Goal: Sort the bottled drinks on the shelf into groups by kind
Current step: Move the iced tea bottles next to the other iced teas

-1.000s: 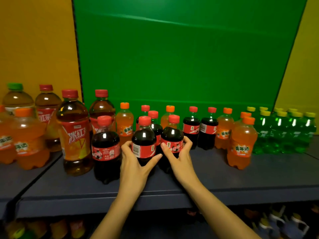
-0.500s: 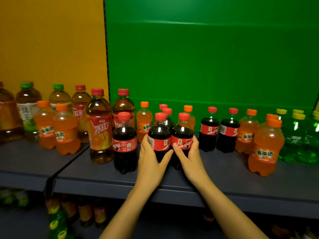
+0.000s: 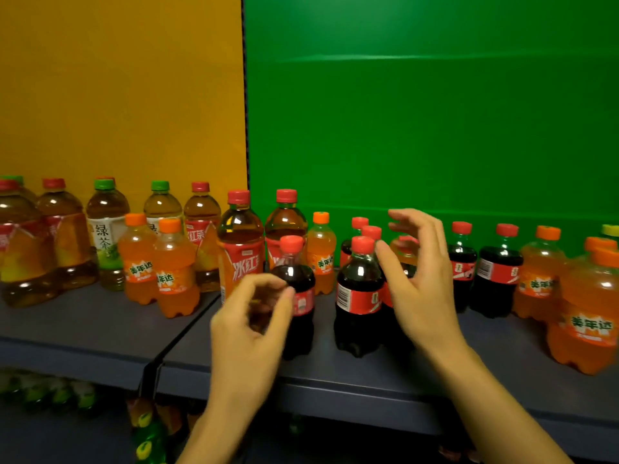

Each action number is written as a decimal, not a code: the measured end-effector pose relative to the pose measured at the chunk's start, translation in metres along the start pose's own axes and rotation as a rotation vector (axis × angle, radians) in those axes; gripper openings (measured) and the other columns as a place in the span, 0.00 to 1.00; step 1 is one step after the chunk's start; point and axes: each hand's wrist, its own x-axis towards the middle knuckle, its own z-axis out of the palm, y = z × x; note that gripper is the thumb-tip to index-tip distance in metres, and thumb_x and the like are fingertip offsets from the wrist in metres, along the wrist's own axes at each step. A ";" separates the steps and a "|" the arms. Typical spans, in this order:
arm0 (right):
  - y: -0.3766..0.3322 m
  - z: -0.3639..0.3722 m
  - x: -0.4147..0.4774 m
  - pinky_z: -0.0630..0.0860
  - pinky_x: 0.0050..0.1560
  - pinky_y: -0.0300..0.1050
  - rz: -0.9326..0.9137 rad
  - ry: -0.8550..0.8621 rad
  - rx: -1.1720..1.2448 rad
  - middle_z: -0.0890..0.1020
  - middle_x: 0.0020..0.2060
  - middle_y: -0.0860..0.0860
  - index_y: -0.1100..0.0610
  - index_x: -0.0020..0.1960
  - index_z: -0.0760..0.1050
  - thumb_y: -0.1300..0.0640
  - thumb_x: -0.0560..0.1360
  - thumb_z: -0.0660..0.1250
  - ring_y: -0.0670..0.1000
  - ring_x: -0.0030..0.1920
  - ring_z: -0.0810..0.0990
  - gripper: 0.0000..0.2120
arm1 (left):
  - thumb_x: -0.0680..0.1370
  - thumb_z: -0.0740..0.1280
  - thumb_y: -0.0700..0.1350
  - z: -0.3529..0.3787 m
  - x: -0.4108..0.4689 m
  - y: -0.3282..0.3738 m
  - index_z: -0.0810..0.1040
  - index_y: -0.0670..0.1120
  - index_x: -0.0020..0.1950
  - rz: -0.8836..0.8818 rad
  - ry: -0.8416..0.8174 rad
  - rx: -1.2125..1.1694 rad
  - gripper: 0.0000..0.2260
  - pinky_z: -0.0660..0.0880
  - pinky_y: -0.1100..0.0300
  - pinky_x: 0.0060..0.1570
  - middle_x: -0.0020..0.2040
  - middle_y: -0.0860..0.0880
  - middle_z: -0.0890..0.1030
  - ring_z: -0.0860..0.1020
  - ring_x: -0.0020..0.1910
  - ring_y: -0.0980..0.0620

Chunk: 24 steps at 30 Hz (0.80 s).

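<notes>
Red-capped cola stands near the front edge of the shelf (image 3: 83,329), about its middle. In front of one cola bottle (image 3: 296,289) hovers the left hand (image 3: 254,316), fingers curled and blurred; whether it touches or grips that bottle I cannot tell. The right hand (image 3: 418,272) is spread, fingers slightly bent, holding nothing, its thumb just beside the neck of a second cola bottle (image 3: 358,296). Orange soda bottles (image 3: 174,279) stand to either side, with iced tea bottles (image 3: 239,242) and a green tea bottle (image 3: 107,236) to the left. Behind the dark grey shelf stand a yellow panel (image 3: 117,95) and a green panel (image 3: 435,128).
</notes>
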 end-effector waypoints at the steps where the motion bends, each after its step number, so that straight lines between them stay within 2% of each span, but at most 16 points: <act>1: -0.008 0.007 0.009 0.70 0.58 0.35 -0.001 -0.036 0.020 0.72 0.54 0.43 0.51 0.59 0.69 0.57 0.74 0.63 0.43 0.56 0.74 0.14 | 0.72 0.67 0.52 -0.009 0.009 -0.005 0.76 0.52 0.46 0.020 0.036 0.012 0.07 0.75 0.67 0.42 0.43 0.55 0.79 0.78 0.44 0.57; 5: -0.030 0.044 0.045 0.70 0.61 0.39 0.059 -0.283 -0.041 0.73 0.58 0.51 0.56 0.62 0.69 0.57 0.76 0.64 0.48 0.59 0.74 0.15 | 0.70 0.66 0.56 -0.031 0.049 -0.041 0.69 0.49 0.59 0.000 0.136 0.131 0.21 0.74 0.56 0.54 0.54 0.50 0.74 0.74 0.55 0.51; 7: -0.035 0.063 0.063 0.68 0.65 0.45 0.122 -0.395 -0.179 0.72 0.63 0.53 0.59 0.66 0.66 0.52 0.76 0.64 0.50 0.63 0.72 0.22 | 0.68 0.69 0.58 -0.034 0.066 -0.060 0.65 0.49 0.64 -0.051 0.094 0.149 0.29 0.72 0.52 0.60 0.60 0.50 0.71 0.72 0.60 0.50; 9: -0.035 0.081 0.080 0.66 0.66 0.50 0.219 -0.481 -0.301 0.70 0.66 0.54 0.60 0.69 0.63 0.47 0.75 0.64 0.53 0.65 0.70 0.27 | 0.67 0.75 0.55 -0.034 0.079 -0.075 0.63 0.48 0.66 -0.133 0.003 0.137 0.34 0.71 0.55 0.61 0.63 0.48 0.71 0.72 0.62 0.50; 11: -0.031 0.094 0.092 0.69 0.64 0.50 0.361 -0.601 -0.363 0.73 0.65 0.55 0.58 0.67 0.65 0.44 0.73 0.65 0.55 0.63 0.73 0.28 | 0.63 0.76 0.53 -0.032 0.088 -0.085 0.63 0.49 0.65 -0.234 -0.103 0.097 0.35 0.71 0.57 0.59 0.63 0.48 0.73 0.74 0.61 0.51; 14: -0.018 0.107 0.102 0.73 0.62 0.57 0.498 -0.832 -0.291 0.80 0.55 0.55 0.54 0.56 0.75 0.47 0.71 0.69 0.56 0.56 0.79 0.17 | 0.56 0.78 0.59 -0.030 0.095 -0.096 0.69 0.50 0.60 -0.350 -0.221 -0.036 0.38 0.76 0.51 0.57 0.57 0.51 0.78 0.78 0.56 0.51; 15: -0.016 0.109 0.105 0.73 0.61 0.59 0.530 -0.890 -0.254 0.81 0.54 0.55 0.53 0.55 0.76 0.48 0.71 0.70 0.57 0.55 0.79 0.15 | 0.54 0.79 0.61 -0.030 0.097 -0.101 0.70 0.50 0.60 -0.355 -0.245 -0.067 0.39 0.77 0.49 0.56 0.56 0.51 0.80 0.79 0.55 0.52; 17: -0.013 0.109 0.108 0.75 0.60 0.59 0.593 -0.979 -0.209 0.82 0.54 0.54 0.53 0.56 0.76 0.51 0.69 0.73 0.56 0.55 0.81 0.18 | 0.54 0.78 0.60 -0.029 0.100 -0.108 0.72 0.51 0.61 -0.354 -0.286 -0.117 0.38 0.78 0.49 0.55 0.55 0.52 0.81 0.80 0.53 0.53; 20: -0.009 0.112 0.110 0.76 0.59 0.58 0.621 -1.031 -0.213 0.84 0.52 0.54 0.54 0.56 0.77 0.55 0.65 0.76 0.56 0.53 0.82 0.21 | 0.54 0.79 0.56 -0.027 0.099 -0.110 0.72 0.50 0.61 -0.357 -0.301 -0.212 0.38 0.78 0.53 0.53 0.54 0.51 0.81 0.81 0.52 0.54; 24: -0.005 0.118 0.108 0.77 0.57 0.58 0.586 -0.933 -0.258 0.84 0.49 0.55 0.58 0.52 0.79 0.56 0.61 0.78 0.56 0.50 0.83 0.20 | 0.61 0.79 0.46 -0.023 0.098 -0.108 0.72 0.47 0.62 -0.349 -0.257 -0.299 0.32 0.78 0.65 0.47 0.55 0.50 0.81 0.80 0.52 0.55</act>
